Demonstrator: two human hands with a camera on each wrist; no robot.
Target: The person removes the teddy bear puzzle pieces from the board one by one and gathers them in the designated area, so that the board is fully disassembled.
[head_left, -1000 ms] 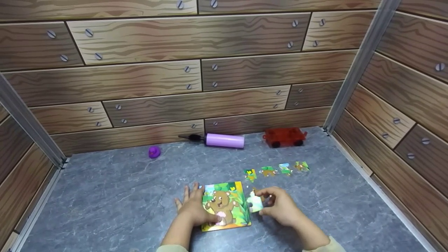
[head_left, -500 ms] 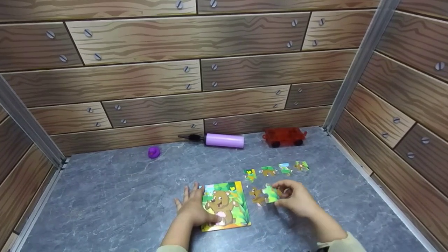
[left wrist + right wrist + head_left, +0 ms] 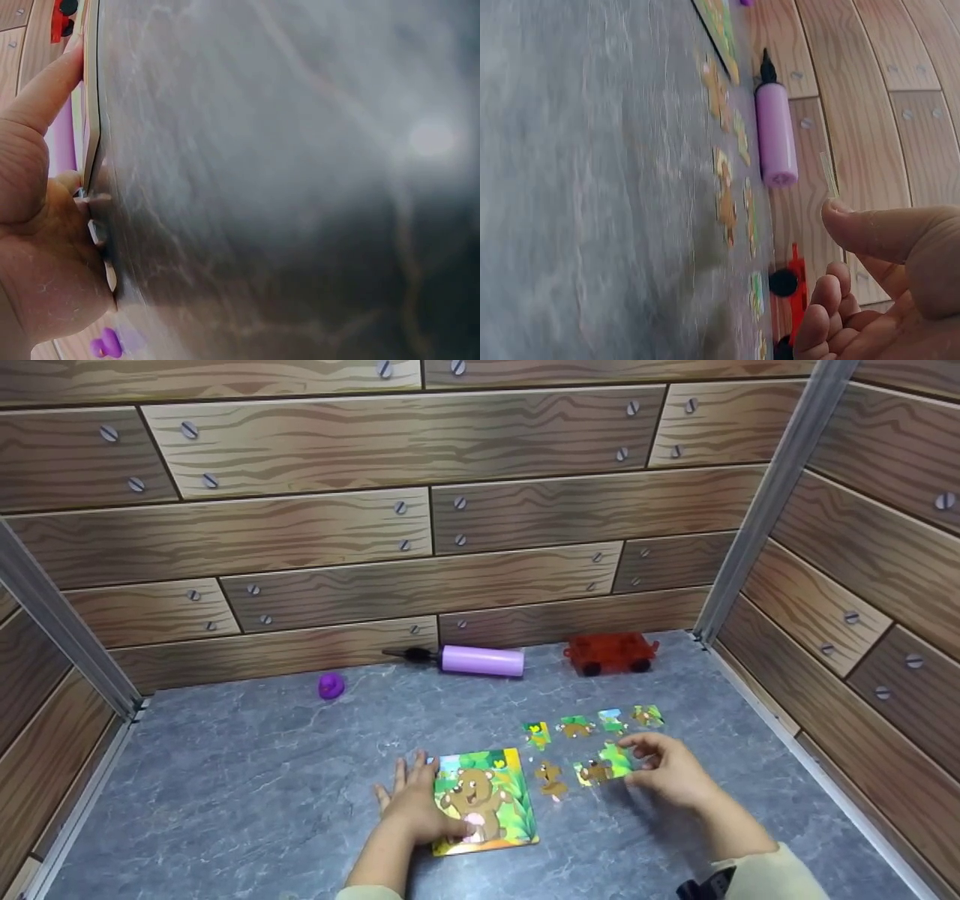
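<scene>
On the gray counter [image 3: 262, 780], the left hand [image 3: 416, 810], fingers spread, rests its thumb on the bear puzzle [image 3: 491, 799]. To the right, the right hand [image 3: 671, 772] pinches a green puzzle piece [image 3: 619, 760] by its edge, raised near a brown piece [image 3: 595, 772]. Four loose pieces [image 3: 575, 727] lie in a row beyond, before a purple pump [image 3: 482, 661] and red cart [image 3: 611, 653].

The back wall [image 3: 307, 521] and right wall [image 3: 885, 562] are covered with drawn brown boards [image 3: 525, 442] and gray screws [image 3: 189, 430]. A gray metal strip [image 3: 761, 525] is fitted where they meet. The gray surface [image 3: 225, 780] is crossed by thin pale lines [image 3: 407, 240], and a bright spot [image 3: 433, 139] is seen on it.
</scene>
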